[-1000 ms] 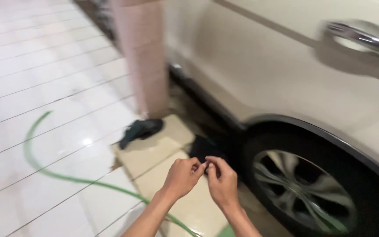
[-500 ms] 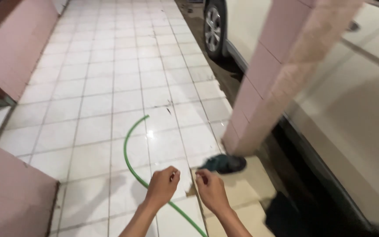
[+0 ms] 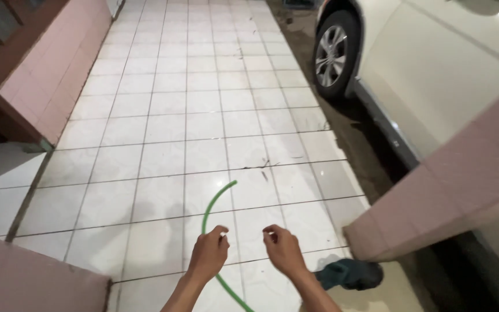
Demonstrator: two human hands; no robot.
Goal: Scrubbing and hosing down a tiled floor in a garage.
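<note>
My left hand (image 3: 209,253) and my right hand (image 3: 283,249) hover side by side at the bottom centre, a short gap between them. On both, the fingers are curled with thumb against forefinger, and nothing shows in either. Under my left hand a green hose (image 3: 212,202) curves across the white floor tiles (image 3: 163,144) and its end lies just ahead. A dark teal cloth-like lump (image 3: 350,273) lies on the floor just right of my right hand.
A pink tiled pillar (image 3: 451,190) stands at the right. Behind it is a white car (image 3: 434,69) with its wheel (image 3: 333,55) on a dark wet strip. A pink tiled wall (image 3: 53,69) lines the left side, and a low pink wall (image 3: 24,277) fills the bottom left corner.
The view has swung left, away from the car's side and wheel, to the long tiled floor. My hands, touching a second ago, have drawn apart. The pillar now sits at the right.
</note>
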